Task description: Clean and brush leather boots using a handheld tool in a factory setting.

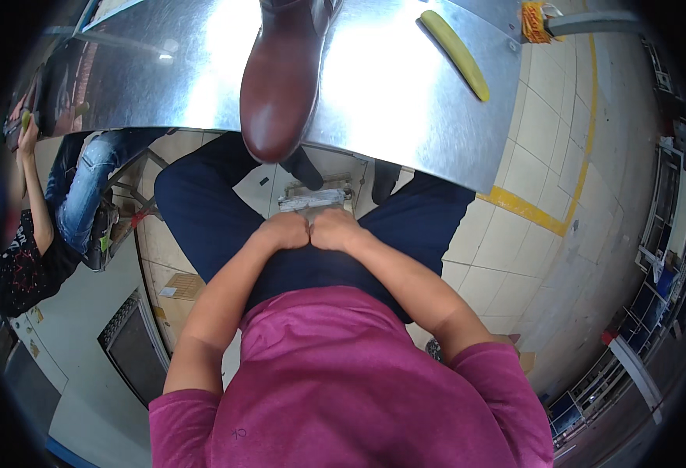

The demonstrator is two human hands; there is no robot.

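Observation:
My left hand and my right hand rest side by side between my thighs, knuckles almost touching. Both are closed into fists. Their fingers curl out of sight, so whatever they may hold is hidden. Beyond them a glossy brown leather boot lies on the metal table, its toe sticking out past the near edge and its upper part cut off by the picture's top. To the boot's right, a long, slightly curved yellow-green piece lies on the tabletop. Neither hand touches the boot or that piece.
At the left a co-worker in jeans sits along the same table, a hand raised with a small yellowish thing. A grey metal footrest-like part is on the floor between my feet. Orange wrapping covers a bar at the far right corner.

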